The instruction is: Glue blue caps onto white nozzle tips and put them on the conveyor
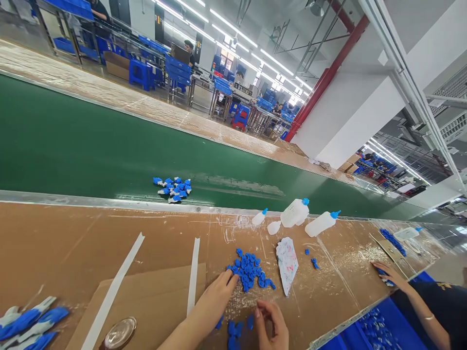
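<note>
Left hand (219,288) at the edge of a blue pile

The pile of small blue pieces (248,270) lay on the brown worktop (328,296), just right of the cardboard sheet (160,296). The left hand reached in from the near side, its bent fingers touching the pile's left edge; whether they gripped a piece could not be told. The right hand (273,324) was at the near edge of view, its fingers curled narrow; whether it held anything could not be told. Loose blue pieces (234,331) lay between the hands.

Right of the pile lay a stained white sheet (287,265), with white bottles (321,225) with blue caps beyond it. On the far green belt (91,141) sat a cluster of blue-and-white parts (175,189). At the far right, a co-worker's hand (391,277) rested at the worktop's edge.
</note>
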{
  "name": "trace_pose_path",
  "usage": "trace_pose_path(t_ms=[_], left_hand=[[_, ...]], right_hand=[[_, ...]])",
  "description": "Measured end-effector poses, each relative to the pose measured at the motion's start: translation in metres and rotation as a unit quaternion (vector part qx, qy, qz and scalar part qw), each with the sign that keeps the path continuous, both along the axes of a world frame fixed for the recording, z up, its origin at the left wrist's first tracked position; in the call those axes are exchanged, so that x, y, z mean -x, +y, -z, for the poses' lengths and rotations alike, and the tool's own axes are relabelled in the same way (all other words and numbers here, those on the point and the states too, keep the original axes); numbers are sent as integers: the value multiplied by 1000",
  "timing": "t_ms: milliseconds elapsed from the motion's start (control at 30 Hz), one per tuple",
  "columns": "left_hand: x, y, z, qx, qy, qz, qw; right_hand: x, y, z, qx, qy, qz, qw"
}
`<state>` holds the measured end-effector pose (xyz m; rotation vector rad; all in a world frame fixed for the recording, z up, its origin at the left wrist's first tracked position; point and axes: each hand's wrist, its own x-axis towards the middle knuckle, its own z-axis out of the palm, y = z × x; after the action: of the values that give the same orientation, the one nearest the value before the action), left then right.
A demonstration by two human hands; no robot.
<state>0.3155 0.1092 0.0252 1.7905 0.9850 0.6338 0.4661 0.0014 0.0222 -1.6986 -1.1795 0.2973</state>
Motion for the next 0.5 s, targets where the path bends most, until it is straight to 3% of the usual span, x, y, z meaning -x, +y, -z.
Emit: trace_pose_path(t_ms=[167, 300, 500], left_hand=[[3, 7, 5, 107, -124, -57, 985], [1, 2, 10, 203, -201, -73, 956], [1, -13, 2, 207, -208, -77, 953]], right_hand=[[21, 33, -21, 34, 98, -64, 993], [38, 47, -24, 53, 203, -94, 973], [45, 45, -22, 57, 312, -79, 945]])
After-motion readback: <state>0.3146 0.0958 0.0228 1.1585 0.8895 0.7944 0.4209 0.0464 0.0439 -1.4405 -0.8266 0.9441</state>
